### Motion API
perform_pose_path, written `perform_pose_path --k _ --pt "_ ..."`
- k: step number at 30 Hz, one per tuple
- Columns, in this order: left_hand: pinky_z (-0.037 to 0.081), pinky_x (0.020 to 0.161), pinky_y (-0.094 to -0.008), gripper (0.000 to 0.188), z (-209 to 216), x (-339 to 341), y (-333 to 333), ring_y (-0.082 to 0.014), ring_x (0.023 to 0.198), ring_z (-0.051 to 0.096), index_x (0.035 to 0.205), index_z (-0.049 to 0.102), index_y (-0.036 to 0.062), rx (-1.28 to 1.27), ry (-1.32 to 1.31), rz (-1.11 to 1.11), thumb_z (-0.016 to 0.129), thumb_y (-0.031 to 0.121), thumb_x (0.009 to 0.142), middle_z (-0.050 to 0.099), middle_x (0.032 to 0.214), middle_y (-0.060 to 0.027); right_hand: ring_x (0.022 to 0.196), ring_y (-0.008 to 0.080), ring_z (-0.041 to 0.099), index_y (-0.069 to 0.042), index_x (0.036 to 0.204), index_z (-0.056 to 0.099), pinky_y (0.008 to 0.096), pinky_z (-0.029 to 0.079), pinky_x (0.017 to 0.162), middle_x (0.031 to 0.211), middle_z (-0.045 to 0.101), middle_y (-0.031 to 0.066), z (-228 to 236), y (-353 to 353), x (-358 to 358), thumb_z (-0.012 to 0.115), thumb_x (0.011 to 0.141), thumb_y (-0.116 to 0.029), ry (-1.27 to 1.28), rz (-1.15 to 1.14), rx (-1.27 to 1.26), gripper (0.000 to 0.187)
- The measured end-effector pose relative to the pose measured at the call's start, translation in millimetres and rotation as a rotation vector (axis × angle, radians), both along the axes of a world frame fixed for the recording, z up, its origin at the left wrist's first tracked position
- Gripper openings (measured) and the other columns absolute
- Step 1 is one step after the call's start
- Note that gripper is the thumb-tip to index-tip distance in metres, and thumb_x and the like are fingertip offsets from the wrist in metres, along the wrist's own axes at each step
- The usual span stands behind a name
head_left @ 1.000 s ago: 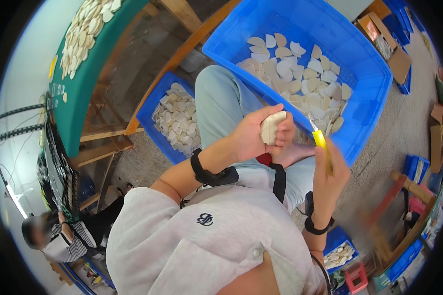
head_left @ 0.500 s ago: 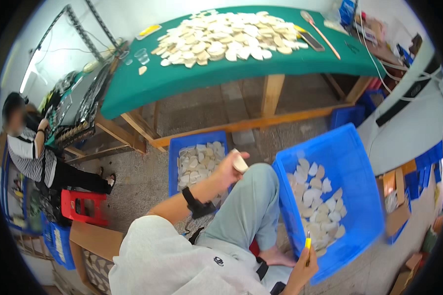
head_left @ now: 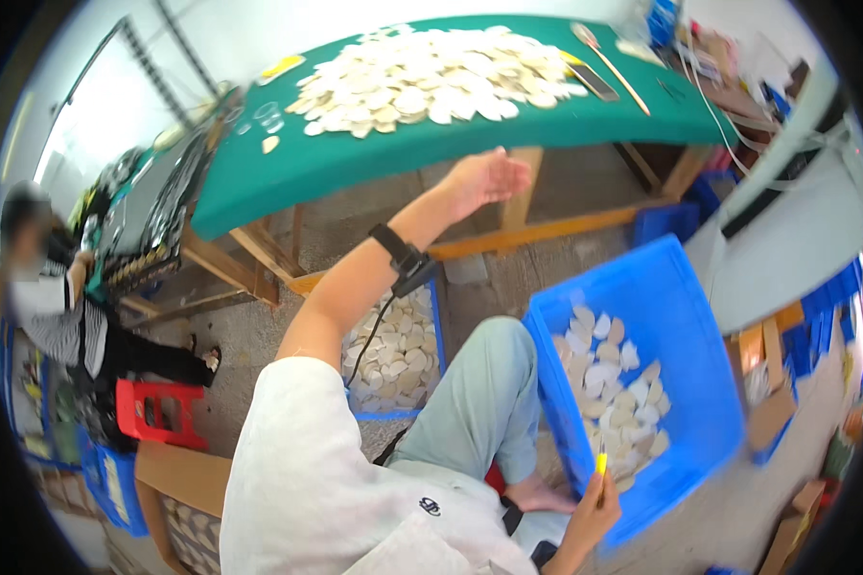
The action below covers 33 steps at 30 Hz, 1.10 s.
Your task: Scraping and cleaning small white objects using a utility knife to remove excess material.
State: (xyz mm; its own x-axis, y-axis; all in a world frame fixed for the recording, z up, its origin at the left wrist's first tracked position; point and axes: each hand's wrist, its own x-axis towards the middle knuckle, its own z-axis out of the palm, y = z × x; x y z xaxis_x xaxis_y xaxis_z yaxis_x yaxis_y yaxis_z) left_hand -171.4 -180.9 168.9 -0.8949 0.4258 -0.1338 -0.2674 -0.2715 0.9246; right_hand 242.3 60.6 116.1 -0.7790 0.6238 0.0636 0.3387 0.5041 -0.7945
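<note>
The right hand (head_left: 593, 515) is closed around a yellow-handled tool (head_left: 601, 464) beside a blue crate (head_left: 688, 331) of pale half-round pieces (head_left: 609, 379); beyond, the left hand (head_left: 489, 180) (fingers partly bent, contents I cannot tell) is near the green-covered table (head_left: 244, 187).

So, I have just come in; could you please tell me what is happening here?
A person in a white shirt holds a yellow-handled tool with a thin metal tip in the right hand, near a large blue plastic bin. The left hand is stretched out near the front edge of a green-covered table, with no piece visible in it. On the table lies a heap of flat off-white pieces; more lie in the bin and a smaller blue plastic crate.
</note>
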Motion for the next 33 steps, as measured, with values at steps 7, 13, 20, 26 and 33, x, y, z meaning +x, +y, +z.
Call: perform_pose_path --k 7,13,20,26,33 --pt "0.048 0.073 -0.0306 0.035 -42.6 71.3 95.2 -0.0162 0.074 0.058 0.122 0.049 0.0019 -0.127 0.189 -0.458 0.049 0.02 0.092 0.059 0.1 -0.0111 0.063 0.0151 0.054 0.002 0.097 0.062 0.0272 0.041 0.057 0.076 0.061 0.0147 23.9 6.3 -5.8 0.059 0.085 -0.013 0.034 -0.036 -0.008 0.02" --pt "0.04 0.092 -0.0386 0.032 -47.5 132.8 215.4 -0.0304 0.107 0.049 0.115 0.056 0.0113 -0.709 0.991 -0.848 0.05 0.02 0.085 0.051 0.111 -0.0184 0.06 0.0124 0.049 0.003 0.1 0.062 0.0246 0.04 0.055 0.073 0.06 0.0104 2.7 29.5 37.9 0.061 0.084 -0.013 0.061 -0.29 -0.107 0.022" --pt "0.042 0.09 -0.0422 0.036 -164.6 179.1 342.2 -0.0338 0.109 0.049 0.117 0.056 0.0141 -1.014 1.339 -1.216 0.052 0.024 0.082 0.052 0.114 -0.0156 0.059 0.0052 0.042 0.002 0.102 0.062 0.0208 0.033 0.05 0.068 0.055 0.0016 -21.5 62.6 67.0 0.059 0.086 -0.014 0.135 -0.501 -0.293 0.023" --pt "0.045 0.086 -0.0412 0.038 -253.0 232.5 375.2 -0.0321 0.107 0.052 0.115 0.057 0.0153 -1.178 1.17 -1.587 0.056 0.016 0.077 0.052 0.117 -0.013 0.058 0.0044 0.04 0.002 0.103 0.062 0.0194 0.032 0.05 0.068 0.054 -0.0007 -43.8 84.7 81.6 0.059 0.087 -0.015 0.283 -0.564 -0.339 0.024" --pt "0.049 0.076 -0.0393 0.032 -248.9 240.4 375.2 -0.0339 0.086 0.061 0.103 0.06 0.0079 -1.318 1.418 -1.696 0.06 0.009 0.072 0.063 0.096 -0.0127 0.058 0.0032 0.039 0.002 0.104 0.062 0.0184 0.029 0.05 0.068 0.051 -0.0028 -53.6 95.2 91.5 0.06 0.086 -0.015 0.349 -0.601 -0.546 0.024"
